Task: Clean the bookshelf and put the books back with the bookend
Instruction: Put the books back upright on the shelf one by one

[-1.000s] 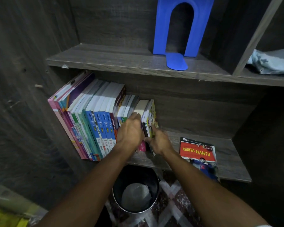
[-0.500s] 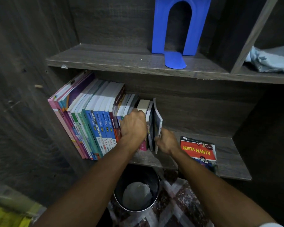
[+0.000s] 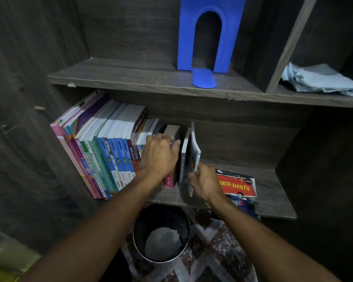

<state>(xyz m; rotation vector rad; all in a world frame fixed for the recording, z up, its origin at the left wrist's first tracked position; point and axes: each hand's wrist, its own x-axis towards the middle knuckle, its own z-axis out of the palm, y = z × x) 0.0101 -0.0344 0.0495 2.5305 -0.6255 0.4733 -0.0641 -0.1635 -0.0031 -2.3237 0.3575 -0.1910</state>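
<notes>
Your L hand (image 3: pixel 159 157) grips the row (image 3: pixel 114 151); R hand (image 3: pixel 206 182) pinches a thin book (image 3: pixel 195 151) at its 3 o'clock. Bookend (image 3: pixel 202 37) up at 12.

Dark wood-grain bookshelf (image 3: pixel 130 76), lower board: row of colourful paperbacks (image 3: pixel 110 155) leaning left; red-covered book (image 3: pixel 238 188) lying flat to its right. Blue arched metal bookend (image 3: pixel 186 37) upright on upper board.

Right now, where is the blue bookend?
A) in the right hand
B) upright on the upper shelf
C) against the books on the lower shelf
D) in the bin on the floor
B: the blue bookend stands upright on the upper shelf, while the left hand grips the row of books and the right hand pinches a thin book on the shelf below.
</notes>
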